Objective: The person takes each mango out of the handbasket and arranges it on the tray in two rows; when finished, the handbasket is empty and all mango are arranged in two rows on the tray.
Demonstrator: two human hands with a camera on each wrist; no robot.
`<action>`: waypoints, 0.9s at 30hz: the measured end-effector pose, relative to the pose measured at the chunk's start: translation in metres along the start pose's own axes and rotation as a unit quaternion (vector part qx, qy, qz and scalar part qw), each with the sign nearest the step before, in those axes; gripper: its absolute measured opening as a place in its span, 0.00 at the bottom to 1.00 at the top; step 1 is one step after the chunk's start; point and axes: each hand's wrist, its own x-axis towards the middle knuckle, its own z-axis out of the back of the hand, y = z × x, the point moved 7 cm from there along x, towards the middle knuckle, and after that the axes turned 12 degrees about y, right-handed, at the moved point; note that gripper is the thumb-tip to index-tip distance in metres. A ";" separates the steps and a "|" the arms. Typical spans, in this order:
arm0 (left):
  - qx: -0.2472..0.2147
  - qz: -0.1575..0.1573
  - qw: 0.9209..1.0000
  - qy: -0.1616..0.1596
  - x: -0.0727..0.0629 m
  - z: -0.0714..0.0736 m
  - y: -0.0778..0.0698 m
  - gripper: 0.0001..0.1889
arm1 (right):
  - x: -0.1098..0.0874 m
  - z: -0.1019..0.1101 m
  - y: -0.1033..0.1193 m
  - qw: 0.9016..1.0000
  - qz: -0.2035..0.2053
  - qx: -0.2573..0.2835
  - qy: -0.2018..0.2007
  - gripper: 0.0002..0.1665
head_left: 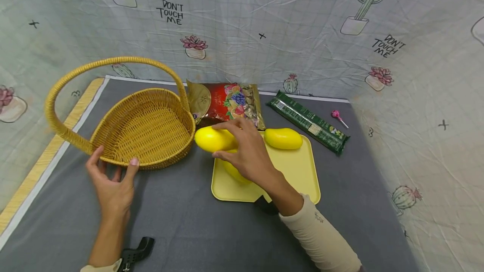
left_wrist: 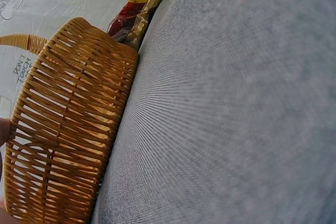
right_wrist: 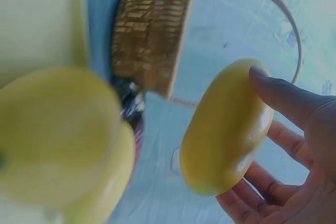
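Note:
A yellow mango (head_left: pixel 212 139) is held between the thumb and fingers of my right hand (head_left: pixel 251 154), above the tray's left edge. In the right wrist view, the thumb lies on one side of this mango (right_wrist: pixel 228 129) and the fingers on the other. At the left stands a woven basket (head_left: pixel 155 131) with a tall arched handle and nothing inside. My left hand (head_left: pixel 113 190) grips its near rim, thumb on the edge. The pale yellow tray (head_left: pixel 296 175) carries a mango (head_left: pixel 283 139) at its far right and another mango (head_left: pixel 233 172), partly hidden under my right hand.
Behind the tray lies a red and gold fruit candy bag (head_left: pixel 217 100). A long green packet (head_left: pixel 308 121) slants across the back right, with a pink lollipop (head_left: pixel 336 114) beside it. A printed cloth (head_left: pixel 257 49) hangs behind the grey-covered table (head_left: pixel 189 221).

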 end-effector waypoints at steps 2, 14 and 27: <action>0.003 0.001 1.000 -0.001 0.000 0.000 0.000 0.46 | -0.010 0.005 -0.012 1.000 -0.014 0.000 -0.009 0.36; 0.000 0.005 1.000 0.003 0.000 -0.001 0.000 0.46 | -0.073 0.025 -0.088 0.991 -0.135 -0.002 -0.013 0.37; 0.008 0.009 1.000 0.003 -0.001 -0.001 0.001 0.46 | -0.103 0.022 -0.137 0.985 -0.169 -0.023 -0.003 0.36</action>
